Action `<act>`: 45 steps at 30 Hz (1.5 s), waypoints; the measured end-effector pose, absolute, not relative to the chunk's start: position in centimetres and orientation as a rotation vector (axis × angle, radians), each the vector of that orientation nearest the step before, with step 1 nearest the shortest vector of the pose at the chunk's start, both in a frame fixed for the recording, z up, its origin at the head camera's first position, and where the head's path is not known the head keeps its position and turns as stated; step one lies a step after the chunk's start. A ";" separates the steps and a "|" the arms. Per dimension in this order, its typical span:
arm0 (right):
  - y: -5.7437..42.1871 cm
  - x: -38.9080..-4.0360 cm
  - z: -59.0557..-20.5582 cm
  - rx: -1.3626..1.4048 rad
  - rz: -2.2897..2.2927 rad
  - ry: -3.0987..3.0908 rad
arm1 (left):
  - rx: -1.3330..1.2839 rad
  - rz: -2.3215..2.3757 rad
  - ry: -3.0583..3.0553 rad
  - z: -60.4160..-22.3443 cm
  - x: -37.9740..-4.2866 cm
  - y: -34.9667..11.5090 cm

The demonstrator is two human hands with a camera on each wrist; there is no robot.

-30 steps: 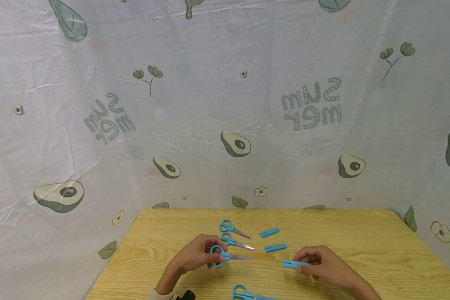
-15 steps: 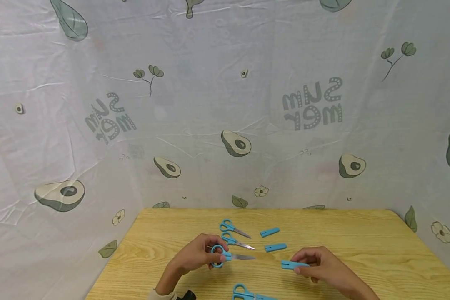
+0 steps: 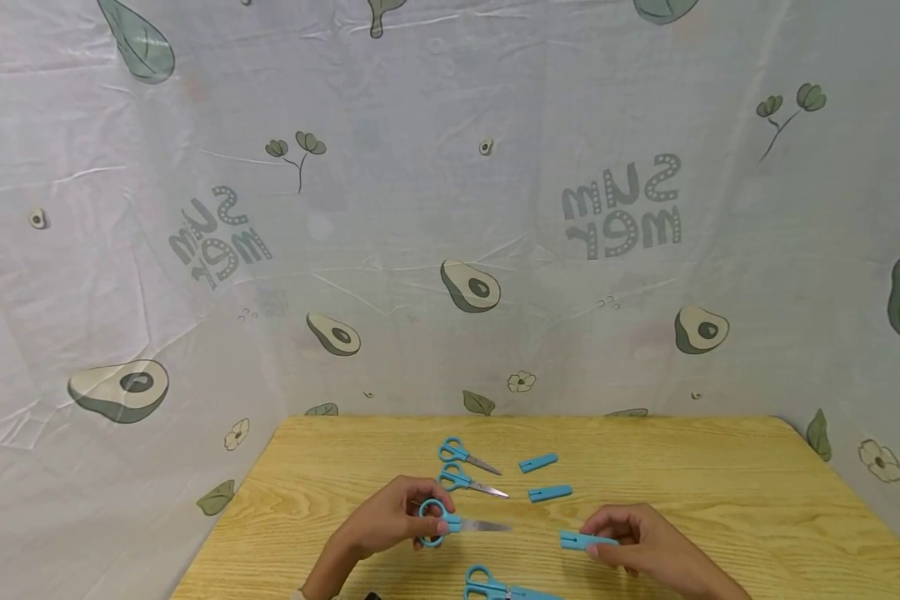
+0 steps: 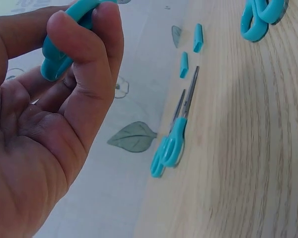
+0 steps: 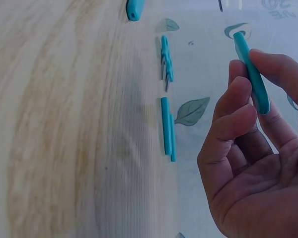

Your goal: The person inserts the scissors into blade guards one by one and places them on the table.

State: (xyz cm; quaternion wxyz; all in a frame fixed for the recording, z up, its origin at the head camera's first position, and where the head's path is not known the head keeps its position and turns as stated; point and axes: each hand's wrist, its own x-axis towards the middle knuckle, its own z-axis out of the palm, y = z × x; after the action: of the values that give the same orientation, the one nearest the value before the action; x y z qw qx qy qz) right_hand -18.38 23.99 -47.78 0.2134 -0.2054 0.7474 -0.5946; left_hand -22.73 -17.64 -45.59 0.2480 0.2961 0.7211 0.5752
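My left hand (image 3: 397,518) grips blue-handled scissors (image 3: 442,524) by the finger loops, blades bare and pointing right. In the left wrist view only their blue loops (image 4: 67,54) show between the fingers. To the right, my right hand (image 3: 633,542) pinches a blue scissors cover (image 3: 587,541) between thumb and fingers, its slotted end facing the blades with a gap between them. The right wrist view has this cover (image 5: 252,74) held above the table. Between and in front of the hands lies another pair of scissors (image 3: 487,585), its blades inside a cover (image 3: 528,593).
Two bare-bladed scissors, a farther pair (image 3: 453,451) and a nearer pair (image 3: 457,477), lie behind the left hand. To their right are two loose covers, one farther (image 3: 538,463), one nearer (image 3: 550,493). A printed curtain (image 3: 390,250) surrounds the wooden table (image 3: 690,458).
Both hands have shifted slightly toward the near edge in the head view, still holding the scissors and the cover. The cover has moved a little left, narrowing the gap. The things on the table have not moved.
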 end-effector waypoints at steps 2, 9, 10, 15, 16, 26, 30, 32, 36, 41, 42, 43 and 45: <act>24.1 -18.1 -47.9 -0.566 -1.638 2.094 | 0.798 1.571 1.960 -45.6 -22.4 -17.9; 24.0 -17.6 -48.0 -0.552 -1.626 2.112 | 0.781 1.590 1.938 -45.2 -21.9 -18.0; 23.9 -17.6 -48.0 -0.547 -1.629 2.110 | 0.781 1.592 1.937 -45.2 -21.9 -17.9; 23.1 -17.7 -47.8 -0.535 -1.620 2.135 | 0.768 1.595 1.928 -44.8 -21.9 -17.3; 23.0 -17.8 -47.7 -0.538 -1.615 2.143 | 0.768 1.595 1.929 -44.7 -21.9 -17.2; 22.3 -18.1 -47.1 -0.594 -1.656 2.127 | 0.770 1.594 1.939 -44.3 -22.1 -16.4; 22.2 -18.2 -46.9 -0.582 -1.662 2.133 | 0.791 1.588 1.941 -44.5 -22.2 -16.1; 22.0 -18.3 -46.8 -0.586 -1.660 2.135 | 0.797 1.590 1.938 -44.5 -22.2 -15.9; 21.7 -18.4 -46.6 -0.593 -1.666 2.135 | 0.810 1.600 1.920 -44.4 -22.3 -15.7; 21.4 -18.6 -46.5 -0.563 -1.649 2.142 | 0.831 1.613 1.895 -44.3 -22.4 -15.4; 21.3 -18.6 -46.4 -0.561 -1.646 2.142 | 0.833 1.614 1.892 -44.3 -22.4 -15.4; 21.3 -18.7 -46.4 -0.558 -1.645 2.141 | 0.833 1.615 1.891 -44.3 -22.4 -15.4; 21.2 -18.8 -46.4 -0.560 -1.650 2.137 | 0.833 1.615 1.893 -44.3 -22.4 -15.3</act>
State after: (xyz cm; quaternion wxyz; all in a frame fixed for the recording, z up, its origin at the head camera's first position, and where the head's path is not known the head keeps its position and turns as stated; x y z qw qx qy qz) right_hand -18.78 21.16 -46.38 0.1910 -0.1993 0.7608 -0.5873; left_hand -22.41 -15.32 -44.31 0.2560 0.3069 0.6974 0.5949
